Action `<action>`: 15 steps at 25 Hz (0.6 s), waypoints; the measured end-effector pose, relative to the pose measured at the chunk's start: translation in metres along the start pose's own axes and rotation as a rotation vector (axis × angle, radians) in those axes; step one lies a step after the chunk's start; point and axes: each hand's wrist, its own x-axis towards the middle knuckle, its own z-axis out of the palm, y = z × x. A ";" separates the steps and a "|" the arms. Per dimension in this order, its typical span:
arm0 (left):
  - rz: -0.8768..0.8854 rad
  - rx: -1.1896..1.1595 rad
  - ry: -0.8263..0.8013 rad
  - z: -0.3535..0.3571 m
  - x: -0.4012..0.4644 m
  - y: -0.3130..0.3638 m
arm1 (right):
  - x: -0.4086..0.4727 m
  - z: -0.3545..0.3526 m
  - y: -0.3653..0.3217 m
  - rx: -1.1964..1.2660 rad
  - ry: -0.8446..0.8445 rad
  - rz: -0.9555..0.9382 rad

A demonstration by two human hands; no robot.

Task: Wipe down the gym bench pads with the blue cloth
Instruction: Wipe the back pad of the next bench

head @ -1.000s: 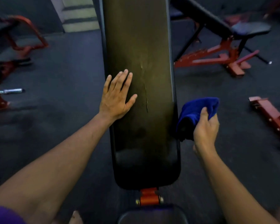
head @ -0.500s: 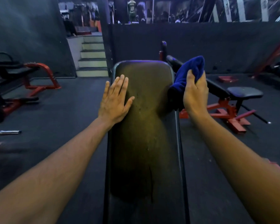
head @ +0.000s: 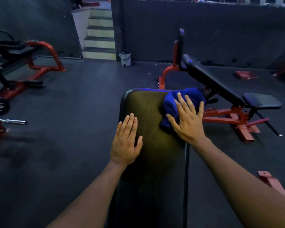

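Note:
A long black bench pad (head: 152, 155) runs away from me down the middle of the head view. The blue cloth (head: 174, 100) lies bunched on the pad's far right corner. My right hand (head: 187, 120) presses flat on the cloth with fingers spread and straight. My left hand (head: 126, 142) rests flat on the pad's left edge, fingers straight and together, holding nothing.
A second red-framed black bench (head: 220, 89) stands close on the right. Red machine frames (head: 31, 69) and a barbell end (head: 8, 120) sit at the left. A small white bin (head: 125, 58) and steps (head: 99, 33) are at the back. Dark rubber floor surrounds the bench.
My right hand brought the gripped cloth up from beside the pad, laid it on the far right corner and flattened onto it. The left hand stayed flat on the pad.

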 end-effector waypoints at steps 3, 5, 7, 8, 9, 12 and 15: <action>0.014 -0.002 -0.006 0.000 -0.001 0.000 | 0.012 0.000 0.011 -0.066 -0.096 -0.061; 0.003 0.009 -0.015 -0.006 0.006 0.002 | 0.022 0.000 0.010 -0.076 -0.120 -0.042; -0.013 0.011 -0.042 -0.009 -0.001 0.008 | 0.034 0.003 -0.006 -0.106 -0.102 0.027; 0.003 0.018 -0.053 -0.007 -0.015 0.010 | 0.045 0.008 -0.018 -0.126 -0.070 0.055; 0.038 0.035 -0.072 -0.004 -0.035 0.015 | 0.058 0.013 -0.034 -0.148 -0.049 0.049; 0.120 0.103 -0.120 0.004 -0.086 0.024 | 0.084 0.037 -0.091 -0.188 -0.059 -0.135; 0.109 0.098 -0.101 0.005 -0.091 0.020 | 0.050 0.046 -0.102 -0.235 -0.095 -0.395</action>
